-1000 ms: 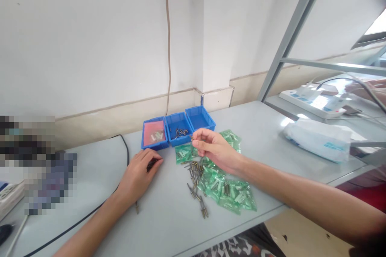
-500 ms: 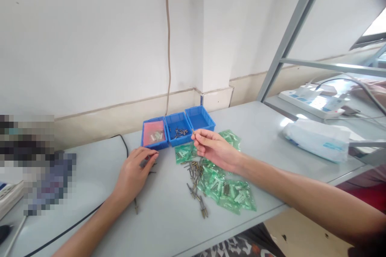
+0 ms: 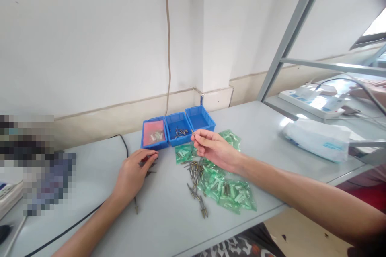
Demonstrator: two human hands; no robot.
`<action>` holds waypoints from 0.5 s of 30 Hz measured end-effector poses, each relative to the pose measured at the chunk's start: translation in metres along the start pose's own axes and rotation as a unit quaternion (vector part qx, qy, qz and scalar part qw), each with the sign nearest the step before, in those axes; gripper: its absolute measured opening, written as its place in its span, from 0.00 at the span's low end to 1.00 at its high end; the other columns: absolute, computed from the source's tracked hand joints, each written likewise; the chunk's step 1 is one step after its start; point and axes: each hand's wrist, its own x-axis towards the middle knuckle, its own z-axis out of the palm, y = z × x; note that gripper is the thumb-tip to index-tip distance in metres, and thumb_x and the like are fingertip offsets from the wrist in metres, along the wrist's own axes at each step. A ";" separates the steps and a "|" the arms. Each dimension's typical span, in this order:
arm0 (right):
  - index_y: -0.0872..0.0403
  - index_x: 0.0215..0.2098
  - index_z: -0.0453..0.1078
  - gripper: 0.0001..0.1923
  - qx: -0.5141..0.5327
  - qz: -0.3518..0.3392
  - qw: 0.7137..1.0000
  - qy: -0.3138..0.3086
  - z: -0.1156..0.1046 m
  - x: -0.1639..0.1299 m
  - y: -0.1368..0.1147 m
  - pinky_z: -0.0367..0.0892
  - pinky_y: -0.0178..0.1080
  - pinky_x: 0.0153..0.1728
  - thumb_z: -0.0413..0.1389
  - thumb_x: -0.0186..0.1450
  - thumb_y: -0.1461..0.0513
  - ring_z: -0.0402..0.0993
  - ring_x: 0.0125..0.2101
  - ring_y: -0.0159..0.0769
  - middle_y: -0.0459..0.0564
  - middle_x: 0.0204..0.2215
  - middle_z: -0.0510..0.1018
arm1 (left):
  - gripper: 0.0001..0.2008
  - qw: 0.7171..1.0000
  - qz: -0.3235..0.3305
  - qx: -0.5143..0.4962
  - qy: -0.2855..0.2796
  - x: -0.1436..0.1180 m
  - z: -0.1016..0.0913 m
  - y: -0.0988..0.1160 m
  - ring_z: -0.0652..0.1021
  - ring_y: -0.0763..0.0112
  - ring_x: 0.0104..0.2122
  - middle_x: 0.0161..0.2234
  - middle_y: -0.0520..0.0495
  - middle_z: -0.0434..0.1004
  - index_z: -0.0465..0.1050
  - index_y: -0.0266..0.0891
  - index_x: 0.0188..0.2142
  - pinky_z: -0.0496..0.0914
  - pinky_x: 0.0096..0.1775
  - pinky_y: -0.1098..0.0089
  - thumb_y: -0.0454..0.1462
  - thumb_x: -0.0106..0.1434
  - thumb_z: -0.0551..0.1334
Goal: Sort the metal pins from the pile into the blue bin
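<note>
- The right hand (image 3: 215, 149) is raised just over the counter (image 3: 169, 217), thumb and forefinger pinched on 1 small metal pin (image 3: 193, 132).
- That pin's tip pokes up from the fingertips, just in front of the middle bin (image 3: 178, 128).
- The left hand (image 3: 132, 172) lies palm down on the counter, fingers loosely curled over some dark pins (image 3: 150, 167); whether it grips any of them I cannot tell.
- 3 blue bins stand in a row, touching, by the wall: the left bin (image 3: 154, 133) has a pink lining and a few pale parts, the middle bin holds loose pins, the right bin (image 3: 200, 119) shows only its blue floor.
- A pile of pins (image 3: 195, 180) lies under and near the right hand, mixed with green bags (image 3: 229, 190).
- 1 stray pin (image 3: 136, 207) lies beside the left wrist.
- A black cable (image 3: 123, 146) runs past the left arm.
- A white bag (image 3: 316, 138) lies well apart on the right.
</note>
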 end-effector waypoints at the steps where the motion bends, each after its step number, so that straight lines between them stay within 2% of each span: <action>1: 0.56 0.39 0.79 0.13 -0.003 -0.001 1.000 -0.001 0.000 0.000 0.000 0.57 0.35 0.30 0.71 0.68 0.55 0.60 0.27 0.27 0.45 0.31 0.73 | 0.18 1.000 -0.001 0.003 -0.001 0.000 0.000 0.000 0.82 0.62 0.38 0.44 0.48 0.86 0.84 0.47 0.42 0.77 0.45 0.64 0.53 0.74 0.60; 12: 0.54 0.38 0.78 0.16 -0.036 0.011 0.999 0.010 0.002 -0.002 -0.002 0.57 0.36 0.29 0.72 0.65 0.51 0.62 0.27 0.29 0.45 0.31 0.74 | 0.18 1.000 0.002 0.017 0.005 0.001 0.000 -0.001 0.82 0.61 0.35 0.40 0.48 0.87 0.83 0.46 0.42 0.77 0.42 0.63 0.53 0.74 0.61; 15: 0.53 0.40 0.77 0.17 -0.075 0.000 0.997 0.011 0.001 -0.002 0.000 0.58 0.37 0.30 0.71 0.66 0.50 0.63 0.27 0.30 0.46 0.33 0.76 | 0.18 1.000 -0.007 0.020 0.003 0.001 0.000 -0.002 0.82 0.61 0.34 0.39 0.48 0.87 0.83 0.46 0.42 0.77 0.42 0.63 0.53 0.74 0.61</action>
